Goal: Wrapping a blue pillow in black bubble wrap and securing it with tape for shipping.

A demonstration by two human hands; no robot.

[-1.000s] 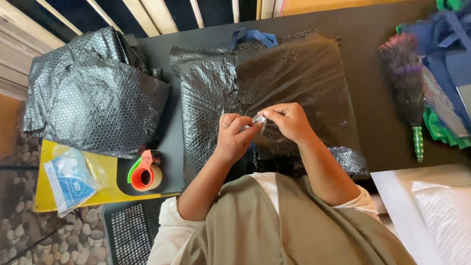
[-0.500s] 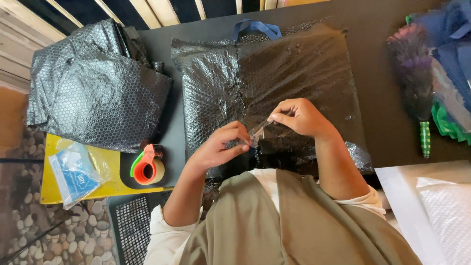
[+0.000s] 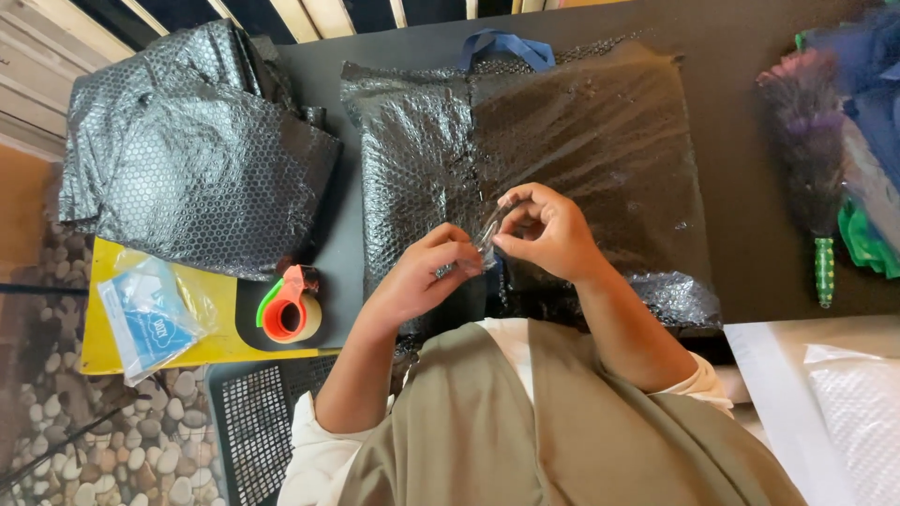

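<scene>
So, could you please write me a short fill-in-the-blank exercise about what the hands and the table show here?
1. The left hand and right hand stretch a strip of clear ____ between them.
2. The parcel under the hands is wrapped in black ____ wrap.
3. The tape dispenser is orange and ____.
4. The feather duster has a ____ handle.

Missing words: tape; bubble; green; green

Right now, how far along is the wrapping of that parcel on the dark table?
Looks done: the parcel already sits covered in black bubble wrap, with a blue strap poking out at its far edge. In hand: the left hand and right hand pinch a clear strip of tape between them above the parcel. Left: that strip is not stuck down; the tape dispenser waits beside the left hand.
</scene>
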